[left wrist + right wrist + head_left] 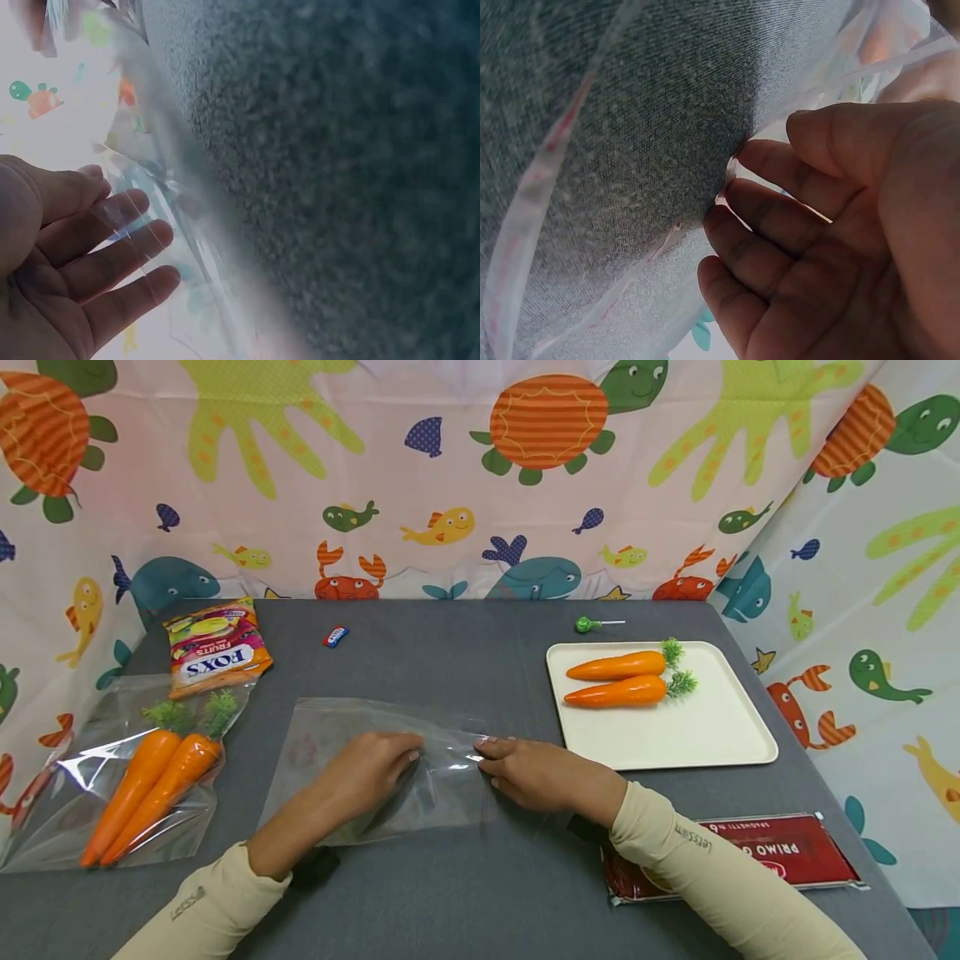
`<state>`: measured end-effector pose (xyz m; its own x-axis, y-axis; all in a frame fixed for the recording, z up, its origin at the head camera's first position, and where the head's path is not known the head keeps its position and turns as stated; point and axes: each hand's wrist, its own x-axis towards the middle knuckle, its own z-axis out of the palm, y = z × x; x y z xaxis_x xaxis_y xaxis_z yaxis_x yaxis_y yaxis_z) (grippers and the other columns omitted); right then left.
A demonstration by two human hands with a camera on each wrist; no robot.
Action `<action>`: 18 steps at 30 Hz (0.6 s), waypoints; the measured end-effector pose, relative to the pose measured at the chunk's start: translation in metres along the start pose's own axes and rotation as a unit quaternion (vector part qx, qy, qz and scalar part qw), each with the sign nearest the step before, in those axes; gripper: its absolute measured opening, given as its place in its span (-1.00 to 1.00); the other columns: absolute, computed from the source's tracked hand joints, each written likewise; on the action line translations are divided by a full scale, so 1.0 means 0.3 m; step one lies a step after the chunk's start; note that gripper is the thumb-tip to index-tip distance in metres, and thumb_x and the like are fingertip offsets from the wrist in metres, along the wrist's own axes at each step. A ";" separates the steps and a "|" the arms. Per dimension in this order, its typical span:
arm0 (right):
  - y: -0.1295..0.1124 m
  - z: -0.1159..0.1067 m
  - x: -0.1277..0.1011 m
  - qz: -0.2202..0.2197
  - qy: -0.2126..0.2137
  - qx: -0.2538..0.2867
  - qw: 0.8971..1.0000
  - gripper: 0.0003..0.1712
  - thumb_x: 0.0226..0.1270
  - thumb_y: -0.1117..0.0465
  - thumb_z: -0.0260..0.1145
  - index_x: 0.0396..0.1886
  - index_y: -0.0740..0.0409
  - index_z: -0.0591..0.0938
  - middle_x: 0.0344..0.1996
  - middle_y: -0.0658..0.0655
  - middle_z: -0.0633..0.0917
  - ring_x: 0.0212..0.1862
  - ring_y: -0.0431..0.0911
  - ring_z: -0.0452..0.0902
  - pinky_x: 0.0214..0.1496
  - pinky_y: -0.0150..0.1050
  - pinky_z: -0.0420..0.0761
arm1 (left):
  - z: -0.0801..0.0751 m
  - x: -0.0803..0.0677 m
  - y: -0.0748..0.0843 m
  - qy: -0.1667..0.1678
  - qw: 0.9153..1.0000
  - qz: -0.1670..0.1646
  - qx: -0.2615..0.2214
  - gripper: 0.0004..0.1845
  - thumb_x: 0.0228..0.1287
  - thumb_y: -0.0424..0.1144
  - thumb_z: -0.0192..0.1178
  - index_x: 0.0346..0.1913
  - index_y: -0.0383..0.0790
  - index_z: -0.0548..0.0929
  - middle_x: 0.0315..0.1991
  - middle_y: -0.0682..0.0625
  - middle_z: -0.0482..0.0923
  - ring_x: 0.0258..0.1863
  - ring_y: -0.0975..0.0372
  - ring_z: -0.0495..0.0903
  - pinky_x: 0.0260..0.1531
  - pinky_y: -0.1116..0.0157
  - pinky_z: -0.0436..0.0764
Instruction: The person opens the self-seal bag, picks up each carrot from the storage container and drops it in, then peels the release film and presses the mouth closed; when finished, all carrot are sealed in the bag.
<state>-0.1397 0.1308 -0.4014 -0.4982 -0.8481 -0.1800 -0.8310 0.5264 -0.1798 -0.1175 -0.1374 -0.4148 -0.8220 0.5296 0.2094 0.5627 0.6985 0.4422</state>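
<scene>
A clear plastic bag [318, 735] lies flat on the grey table, with both hands at it. My left hand [371, 772] pinches its film between thumb and forefinger, while the other fingers [124, 251] show through the clear plastic in the left wrist view. At the bag's right end, my right hand [543, 772] holds the edge with its fingertips. The right wrist view shows a strip of the bag's edge [544, 176] with reddish marks, and bent fingers [742, 240] against the film. Nothing is seen inside this bag.
At left, another clear bag [56, 818] holds two carrots [138, 785], beside a Fox's Fruits candy packet [217, 647]. A small wrapped candy [336, 637] and green lollipop [585, 624] lie behind. Two carrots [615, 692] rest on a cream tray [675, 743]. My right forearm crosses a red spaghetti pack [787, 847].
</scene>
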 end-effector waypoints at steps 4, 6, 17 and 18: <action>0.004 0.000 -0.002 -0.002 0.003 0.002 1.000 -0.59 0.48 0.22 0.16 0.25 0.24 0.54 0.34 0.24 0.41 0.38 0.06 0.29 0.37 -0.08 0.30 | -0.011 -0.008 -0.001 0.009 1.000 -0.012 -0.011 -0.81 0.34 -0.41 0.22 -0.03 -0.33 0.68 -0.14 -0.08 0.69 -0.20 0.15 0.68 -0.21 0.15 0.65; 0.007 0.000 -0.003 -0.006 0.009 0.003 1.000 -0.60 0.47 0.23 0.17 0.22 0.25 0.56 0.32 0.26 0.43 0.36 0.07 0.30 0.36 -0.07 0.32 | -0.018 -0.013 -0.002 0.018 1.000 -0.015 -0.020 -0.79 0.34 -0.41 0.22 0.00 -0.34 0.68 -0.10 -0.10 0.68 -0.15 0.13 0.68 -0.17 0.13 0.65; 0.020 -0.008 -0.021 0.000 0.026 0.016 1.000 -0.64 0.43 0.27 0.21 0.16 0.28 0.59 0.29 0.28 0.46 0.32 0.10 0.37 0.31 -0.06 0.39 | -0.054 -0.019 -0.002 0.040 0.998 -0.026 -0.045 -0.75 0.33 -0.41 0.24 0.04 -0.34 0.67 -0.08 -0.10 0.68 -0.27 0.23 0.65 -0.27 0.19 0.65; 0.022 -0.007 -0.022 0.000 0.029 0.019 0.999 -0.65 0.42 0.28 0.22 0.15 0.29 0.60 0.28 0.28 0.47 0.31 0.10 0.38 0.30 -0.06 0.40 | -0.054 -0.020 -0.002 0.039 0.998 -0.027 -0.044 -0.75 0.33 -0.41 0.23 0.04 -0.34 0.67 -0.09 -0.10 0.68 -0.29 0.25 0.63 -0.31 0.21 0.63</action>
<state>-0.1424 0.1398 -0.3993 -0.5121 -0.8499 -0.1243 -0.8219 0.5269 -0.2164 -0.1143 -0.1488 -0.4022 -0.8569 0.4512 0.2491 0.5106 0.6775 0.5294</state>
